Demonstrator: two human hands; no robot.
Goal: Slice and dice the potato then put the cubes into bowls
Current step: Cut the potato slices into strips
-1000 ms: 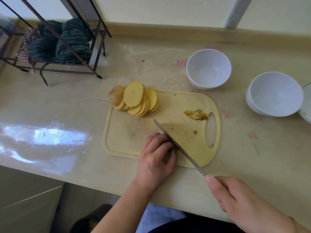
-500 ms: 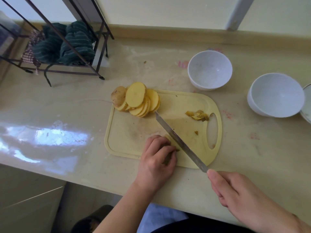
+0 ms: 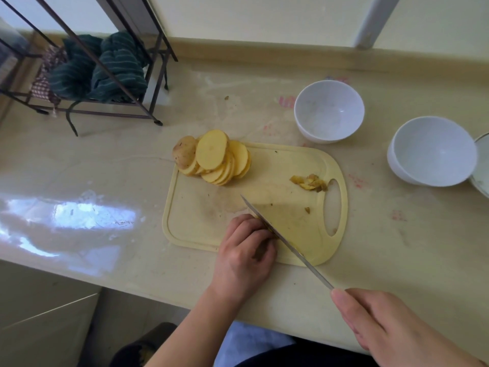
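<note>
One piece under cut: a bit of potato [image 3: 267, 229] sits at the near edge of the cutting board [image 3: 201, 207], almost wholly hidden under my left hand [image 3: 243, 258]; I cannot make out its shape.
Left hand: fingers curled down over that piece, pinning it to the board.
Right hand [image 3: 391, 329]: wrapped round the knife handle, which is covered by the hand; forefinger lies along the spine.
Knife [image 3: 285, 241]: blade runs diagonally, tip toward the far left, heel toward the near right, edge down against the left fingertips.
Slice stack [image 3: 214, 157]: round potato slices lean overlapped at the board's far left corner, cut faces tilted up, skin end at the left.
Scraps [image 3: 309, 182]: small peel bits beside the board's handle hole.
Bowls: near white bowl [image 3: 329, 111] and right white bowl [image 3: 434, 151] both hold no cubes; a third dish [image 3: 483, 165] is cut off at the right edge.
Counter [image 3: 105, 168]: glare hides the left surface.
Rack [image 3: 87, 62]: dark green cloth, far left.
</note>
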